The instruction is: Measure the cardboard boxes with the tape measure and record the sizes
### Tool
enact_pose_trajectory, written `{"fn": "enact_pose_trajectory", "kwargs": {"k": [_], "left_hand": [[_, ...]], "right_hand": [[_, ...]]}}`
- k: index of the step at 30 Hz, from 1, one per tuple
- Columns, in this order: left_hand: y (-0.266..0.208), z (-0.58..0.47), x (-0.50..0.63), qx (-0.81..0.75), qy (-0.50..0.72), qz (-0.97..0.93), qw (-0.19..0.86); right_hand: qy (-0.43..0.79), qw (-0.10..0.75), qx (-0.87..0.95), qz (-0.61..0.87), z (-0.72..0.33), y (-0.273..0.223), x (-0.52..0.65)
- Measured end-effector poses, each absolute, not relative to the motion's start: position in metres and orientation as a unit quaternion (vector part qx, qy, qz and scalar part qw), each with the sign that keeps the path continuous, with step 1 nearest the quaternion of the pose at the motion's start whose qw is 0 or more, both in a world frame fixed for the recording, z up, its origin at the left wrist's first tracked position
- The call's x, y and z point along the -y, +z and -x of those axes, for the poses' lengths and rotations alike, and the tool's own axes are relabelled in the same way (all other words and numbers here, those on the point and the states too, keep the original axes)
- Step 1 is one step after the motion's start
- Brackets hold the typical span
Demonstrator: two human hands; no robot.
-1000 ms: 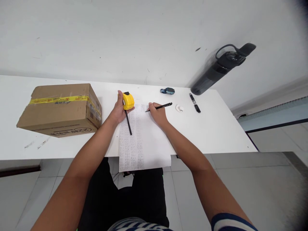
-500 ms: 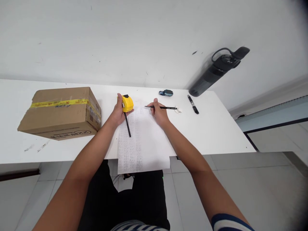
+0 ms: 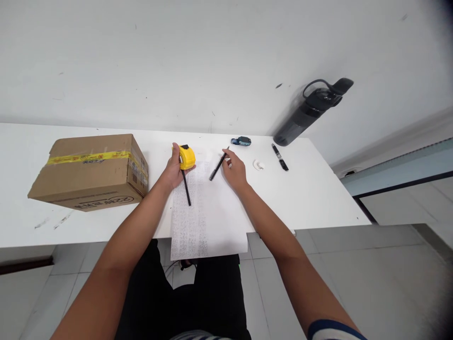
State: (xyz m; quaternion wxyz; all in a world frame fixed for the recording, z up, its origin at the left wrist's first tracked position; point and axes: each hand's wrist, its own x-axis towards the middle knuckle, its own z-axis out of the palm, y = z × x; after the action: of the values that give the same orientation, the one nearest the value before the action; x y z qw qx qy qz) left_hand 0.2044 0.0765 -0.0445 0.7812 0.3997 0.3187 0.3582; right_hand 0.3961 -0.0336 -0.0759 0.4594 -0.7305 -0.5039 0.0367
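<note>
Over the paper (image 3: 226, 219), right hand (image 3: 235, 172) pinches a slanted pen (image 3: 218, 166), thin end pointing far-right. Left hand (image 3: 173, 171) clasps a tape measure (image 3: 188, 158).

The white paper sheet (image 3: 226, 217) bears grey speckled columns down its left part; at the sheet's upper left, a yellow tape measure (image 3: 187, 159) with black strap (image 3: 186, 188); at its top, a black pen (image 3: 218, 166); left of the sheet, a brown box (image 3: 85, 179) banded yellow; right of it, a dark bottle (image 3: 300, 119)
</note>
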Motion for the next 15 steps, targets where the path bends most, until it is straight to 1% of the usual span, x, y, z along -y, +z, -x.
{"fn": "enact_pose_trajectory", "kwargs": {"k": [5, 9, 12, 15], "left_hand": [[-0.045, -0.205, -0.075, -0.309, 0.365, -0.419, 0.772], [-0.053, -0.205, -0.076, -0.297, 0.375, -0.466, 0.744], [-0.058, -0.202, -0.069, -0.312, 0.374, -0.540, 0.686], [-0.052, -0.200, -0.050, -0.348, 0.327, -0.671, 0.567]], "right_hand": [[0.047, 0.402, 0.524, 0.749, -0.399, -0.080, 0.030], [0.010, 0.295, 0.578, 0.760, -0.392, -0.076, 0.027], [-0.014, 0.217, 0.595, 0.774, -0.385, -0.071, 0.023], [-0.014, 0.166, 0.595, 0.786, -0.377, -0.064, 0.022]]}}
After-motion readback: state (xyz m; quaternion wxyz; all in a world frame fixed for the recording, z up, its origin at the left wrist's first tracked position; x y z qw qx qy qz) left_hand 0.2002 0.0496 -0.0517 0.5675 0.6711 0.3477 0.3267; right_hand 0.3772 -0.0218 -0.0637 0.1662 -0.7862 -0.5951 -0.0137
